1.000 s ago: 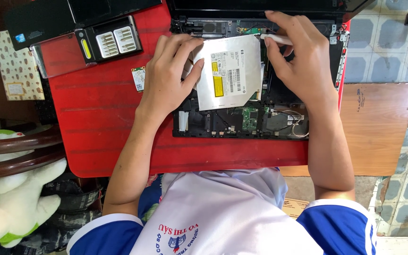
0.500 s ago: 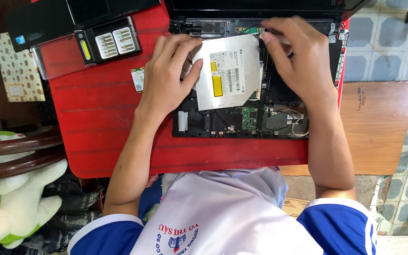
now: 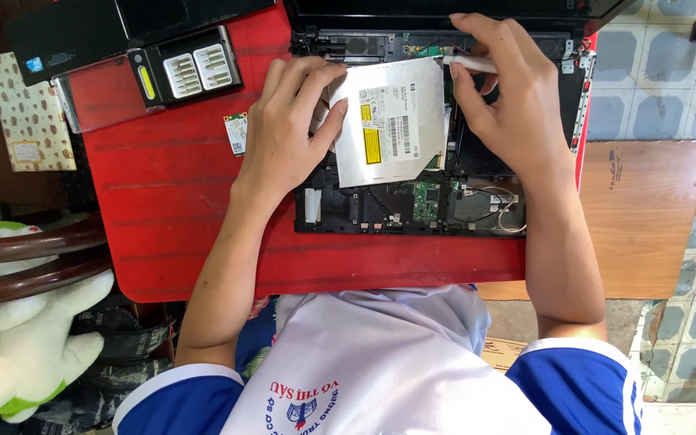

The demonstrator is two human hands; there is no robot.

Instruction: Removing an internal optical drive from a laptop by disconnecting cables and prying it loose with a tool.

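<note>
An opened black laptop base lies on a red table, its circuit board and wires exposed. A silver optical drive with white and yellow labels rests tilted on top of it. My left hand grips the drive's left edge, fingers over its corner. My right hand holds a thin white tool at the drive's upper right corner, near the laptop's hinge.
A screwdriver bit case and a small card lie on the table's left part. A black cover sits at the top left. A wooden board is on the right, and a plush toy on a chair at lower left.
My right hand has slid slightly down and right along the drive's top edge with the white tool. The drive and my left hand stay almost still.
</note>
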